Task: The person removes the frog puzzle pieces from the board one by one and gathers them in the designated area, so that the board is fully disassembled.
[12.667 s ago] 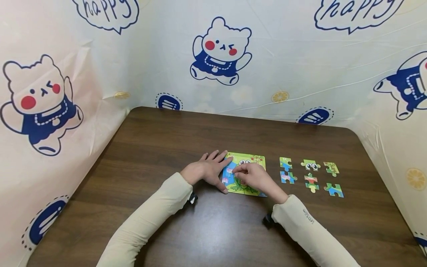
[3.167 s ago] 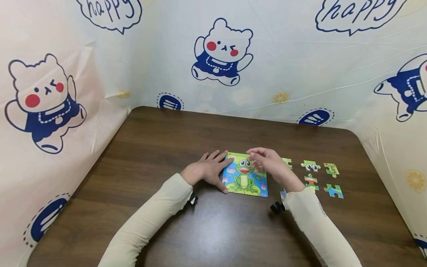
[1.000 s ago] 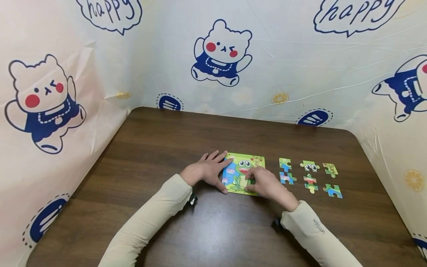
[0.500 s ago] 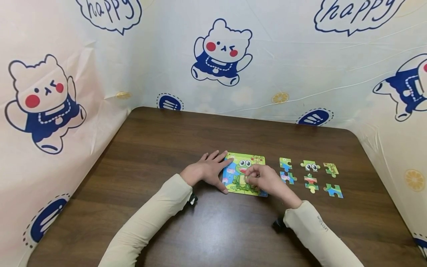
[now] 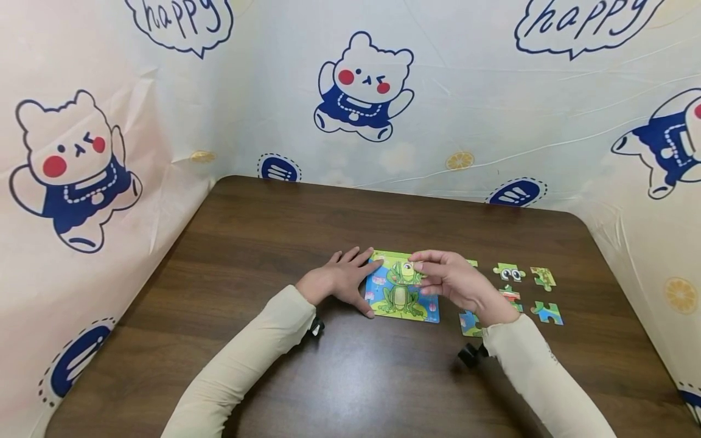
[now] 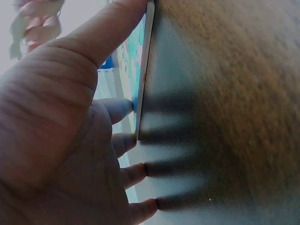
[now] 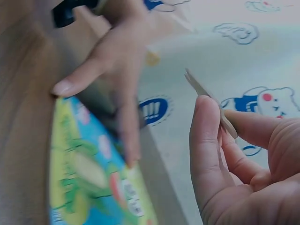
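Observation:
A square frog jigsaw puzzle (image 5: 383, 309) lies on the brown table. My left hand (image 5: 347, 283) rests spread flat at its left edge; in the left wrist view the thumb (image 6: 112, 28) and index finger touch the board's rim. My right hand (image 5: 460, 277) is raised over the board's right side. Between thumb and fingers it pinches a jigsaw piece (image 7: 199, 86), seen nearly edge-on in the right wrist view. From the head view the piece's face is hard to make out against the frog's head.
Right of the board lie several loose pieces: one with eyes (image 5: 509, 273), one yellow-green (image 5: 543, 278), one blue and green (image 5: 547, 313), and a blue one (image 5: 470, 323) below my right wrist. Others are partly behind my right hand. A patterned cloth (image 5: 471, 91) hangs behind the table.
My right hand has risen from the lower middle of the board, up and to the right, with a piece between its fingers. The left hand has kept its place throughout.

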Available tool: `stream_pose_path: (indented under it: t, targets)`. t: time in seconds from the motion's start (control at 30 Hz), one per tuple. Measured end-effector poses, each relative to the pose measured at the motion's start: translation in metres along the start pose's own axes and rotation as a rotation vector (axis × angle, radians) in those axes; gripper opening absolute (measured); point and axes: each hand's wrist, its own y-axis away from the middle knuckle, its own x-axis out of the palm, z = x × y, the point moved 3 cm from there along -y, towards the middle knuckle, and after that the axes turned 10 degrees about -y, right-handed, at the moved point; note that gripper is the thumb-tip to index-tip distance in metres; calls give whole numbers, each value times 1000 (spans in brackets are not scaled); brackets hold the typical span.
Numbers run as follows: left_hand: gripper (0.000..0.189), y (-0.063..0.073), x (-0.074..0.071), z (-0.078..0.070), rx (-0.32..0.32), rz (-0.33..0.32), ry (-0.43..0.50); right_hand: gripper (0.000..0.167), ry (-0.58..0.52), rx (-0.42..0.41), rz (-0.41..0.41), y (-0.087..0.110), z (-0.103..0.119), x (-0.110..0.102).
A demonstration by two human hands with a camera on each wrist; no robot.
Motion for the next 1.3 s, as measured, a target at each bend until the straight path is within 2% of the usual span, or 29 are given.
stream_pose_path:
  t: [0.27,0.7,1.03,1.3]
  targets:
    - [117,1,0,0,7,4,-9,16,-81,-81,34,14,28,-1]
    - [117,3,-2,0,15,3,2,17,-136,-130,27,32,44,-16]
    - [117,3,-2,0,11,4,-2,20,-214,-164,66,50,45,-39]
    - [117,3,-2,-1,15,1,0,27,-288,-232,109,73,52,-68]
